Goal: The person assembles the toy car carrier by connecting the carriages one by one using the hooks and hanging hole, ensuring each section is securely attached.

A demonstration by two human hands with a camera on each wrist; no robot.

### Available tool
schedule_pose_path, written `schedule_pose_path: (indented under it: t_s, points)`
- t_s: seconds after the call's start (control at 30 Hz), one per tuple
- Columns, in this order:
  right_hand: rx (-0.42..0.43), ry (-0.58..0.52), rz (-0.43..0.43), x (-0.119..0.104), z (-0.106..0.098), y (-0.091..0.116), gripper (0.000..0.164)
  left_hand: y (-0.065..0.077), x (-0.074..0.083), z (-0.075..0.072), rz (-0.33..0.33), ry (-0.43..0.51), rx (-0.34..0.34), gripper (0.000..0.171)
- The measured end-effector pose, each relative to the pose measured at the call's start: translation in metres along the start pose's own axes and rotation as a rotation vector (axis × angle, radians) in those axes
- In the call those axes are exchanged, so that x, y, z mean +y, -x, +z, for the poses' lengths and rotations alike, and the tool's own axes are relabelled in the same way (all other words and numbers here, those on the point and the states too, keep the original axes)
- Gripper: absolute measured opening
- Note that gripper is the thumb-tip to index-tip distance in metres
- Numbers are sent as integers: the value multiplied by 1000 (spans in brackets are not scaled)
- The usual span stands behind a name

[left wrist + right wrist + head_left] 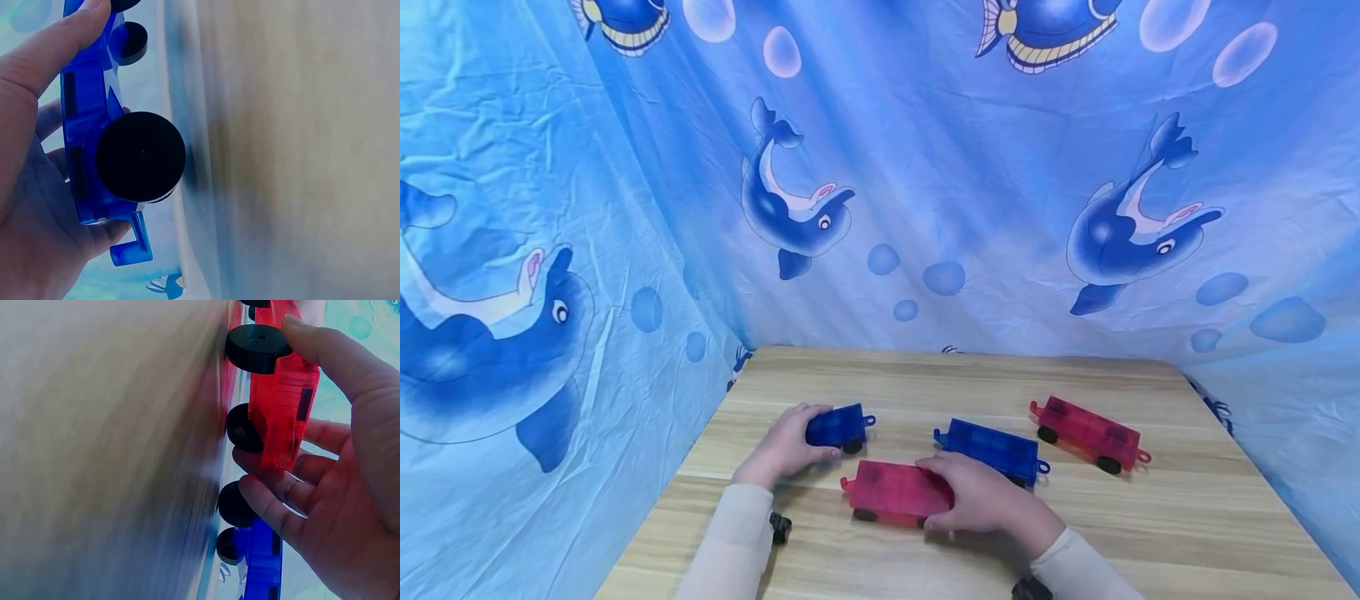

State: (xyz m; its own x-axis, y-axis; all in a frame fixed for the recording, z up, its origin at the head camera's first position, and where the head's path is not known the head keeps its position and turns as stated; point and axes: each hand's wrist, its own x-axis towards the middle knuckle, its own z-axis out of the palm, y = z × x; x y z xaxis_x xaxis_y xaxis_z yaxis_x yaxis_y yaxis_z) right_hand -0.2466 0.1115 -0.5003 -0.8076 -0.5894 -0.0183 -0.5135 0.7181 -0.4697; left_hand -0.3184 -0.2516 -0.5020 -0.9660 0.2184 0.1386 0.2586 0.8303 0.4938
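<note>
My left hand (786, 446) grips a translucent blue toy wagon (838, 427) by its left part, thumb along the near side. In the left wrist view the same blue wagon (94, 144) shows black wheels and a hook at its lower end. A translucent red toy wagon (895, 492) is held at its right end by my right hand (981, 496), with its hook pointing left. The right wrist view shows that red wagon (284, 406) between thumb and fingers. Just behind my right hand stands a second blue wagon (996, 448), partly covered by the hand.
A second red wagon (1093, 429) stands farther right, its hook to the left and its ring to the right. All are on a wood-grain table (1187, 517). Blue cloth (910, 167) printed with dolphins hangs behind the table and along its sides.
</note>
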Motion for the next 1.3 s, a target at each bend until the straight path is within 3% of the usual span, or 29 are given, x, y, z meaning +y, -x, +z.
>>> schedule_pose_path:
  t_s: [0.13,0.53,0.8,1.13,1.3]
  points:
    - [-5,0,6,1,0,-1,88,7,0,-2,-2,12,4,86]
    - [36,-19,18,5,2,-4,89,28,-9,-14,58,68,108,82]
    - [72,-24,50,5,0,-8,87,39,-21,-22,-5,77,124,85]
    - [139,37,90,5,0,-21,86,41,-22,-27,31,69,112,84]
    - [162,35,106,3,0,-27,86,41,-20,-25,17,61,99,84]
